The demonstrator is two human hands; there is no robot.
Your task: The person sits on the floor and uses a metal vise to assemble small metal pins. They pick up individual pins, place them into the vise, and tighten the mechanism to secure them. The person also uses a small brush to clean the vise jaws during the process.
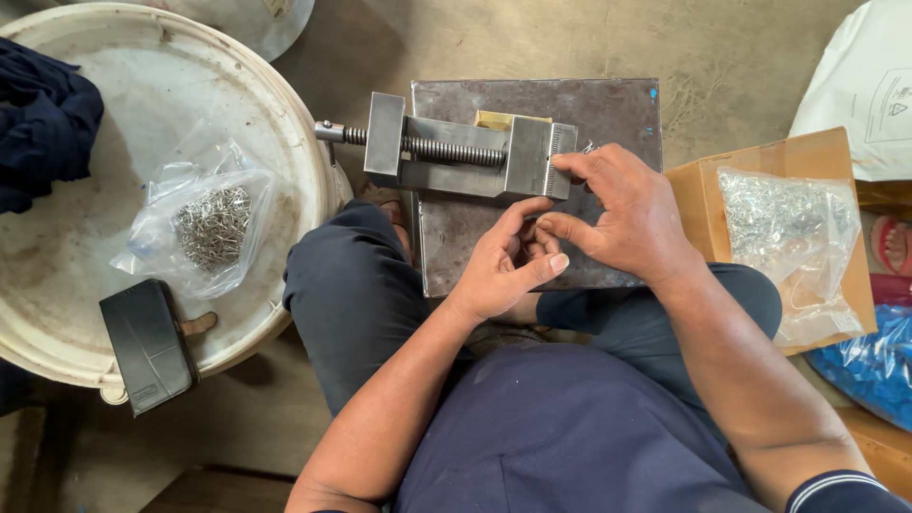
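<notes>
Concrete floor, person seated, steel plate (608, 109) across lap as work surface. Left hand (503, 261) and right hand (622, 214) together, fingertips pinching something too small to tell, beside vise (456, 152) on plate. Vise jaws parted. Right: clear bag (788, 228) of silvery bits on cardboard box (698, 195). Left: similar bag (204, 223) in white bucket lid (285, 104), within reach.

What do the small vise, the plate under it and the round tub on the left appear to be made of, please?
Vise: grey metal, probably steel, with a dull machined look and a bare threaded screw. Plate: dark metal sheet, mottled, likely tarnished steel. Tub: seemingly white plastic, matte and stained with dirt.
</notes>
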